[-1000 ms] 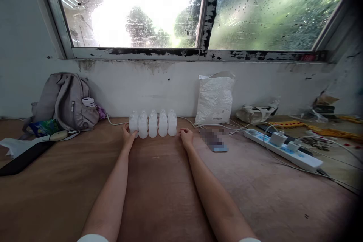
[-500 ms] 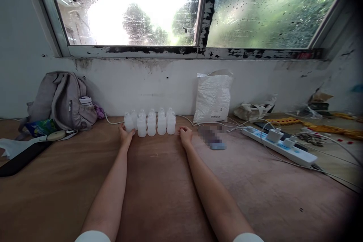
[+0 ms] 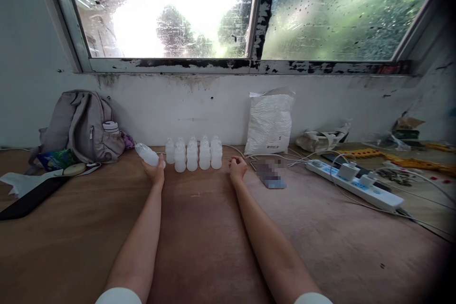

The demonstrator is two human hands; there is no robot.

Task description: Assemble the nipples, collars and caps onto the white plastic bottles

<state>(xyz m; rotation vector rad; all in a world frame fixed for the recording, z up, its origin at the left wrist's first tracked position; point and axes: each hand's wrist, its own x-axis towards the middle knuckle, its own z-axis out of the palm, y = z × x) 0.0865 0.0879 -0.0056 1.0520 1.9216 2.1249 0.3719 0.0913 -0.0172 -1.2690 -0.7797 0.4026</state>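
Note:
My left hand (image 3: 155, 171) grips a small white plastic bottle (image 3: 147, 154), lifted and tilted so its top points left. Several more white bottles (image 3: 194, 153) stand in two short rows near the wall, just right of that hand. My right hand (image 3: 237, 169) rests on the brown wooden table (image 3: 199, 228) a little right of the rows, fingers curled loosely, with nothing seen in it.
A grey backpack (image 3: 81, 126) leans on the wall at the left, with a dark flat object (image 3: 28, 198) and papers before it. A white bag (image 3: 270, 121) stands right of the bottles. A phone (image 3: 270, 174), a power strip (image 3: 356, 185) and cables lie at the right.
My left hand has picked the leftmost front bottle out of the row and tipped it to the left. My right hand has barely moved.

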